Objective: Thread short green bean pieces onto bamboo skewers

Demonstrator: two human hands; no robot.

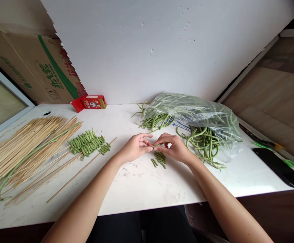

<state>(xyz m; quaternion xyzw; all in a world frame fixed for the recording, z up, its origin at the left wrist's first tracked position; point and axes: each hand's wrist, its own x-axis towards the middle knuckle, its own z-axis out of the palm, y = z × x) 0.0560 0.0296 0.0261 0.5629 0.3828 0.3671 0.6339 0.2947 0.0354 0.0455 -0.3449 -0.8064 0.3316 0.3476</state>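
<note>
Left hand (137, 147) and right hand (173, 147) pinch a long bean (157, 145) beyond cut pieces (160, 156). Nearer, bare countertop (142, 185) reaches its edge (149, 207).

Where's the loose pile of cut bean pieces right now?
In the head view, the loose bean pieces lie near the middle of the countertop, on the near side of the right hand, with the skewered pieces to the left.

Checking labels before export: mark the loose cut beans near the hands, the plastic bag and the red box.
loose cut beans (160, 156): head view, on the small pile.
plastic bag (187, 108): head view, middle of its side.
red box (94, 103): head view, printed front.
</note>
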